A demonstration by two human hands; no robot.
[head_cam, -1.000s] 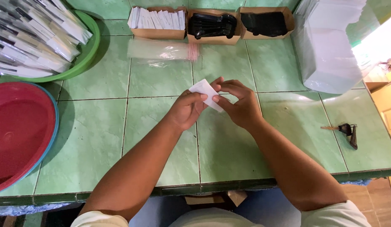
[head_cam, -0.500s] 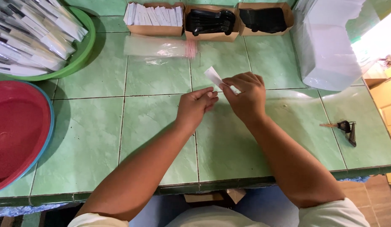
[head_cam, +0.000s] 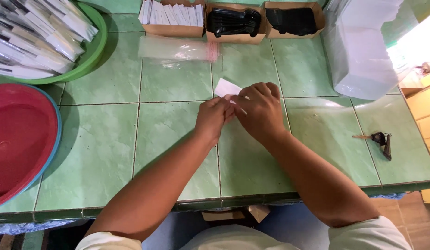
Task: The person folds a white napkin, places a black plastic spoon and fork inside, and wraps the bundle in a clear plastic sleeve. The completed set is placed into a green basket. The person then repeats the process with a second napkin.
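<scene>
Left hand (head_cam: 214,118) and right hand (head_cam: 259,111) meet over green tiled desk (head_cam: 178,139), fingertips pinching folded white napkin (head_cam: 227,87); supply boxes (head_cam: 233,21) within reach behind.

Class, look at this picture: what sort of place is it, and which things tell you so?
Probably a small packing station: a green tiled counter, cardboard boxes of black cutlery, a basin of wrapped sets, and both hands folding a white napkin.
</scene>
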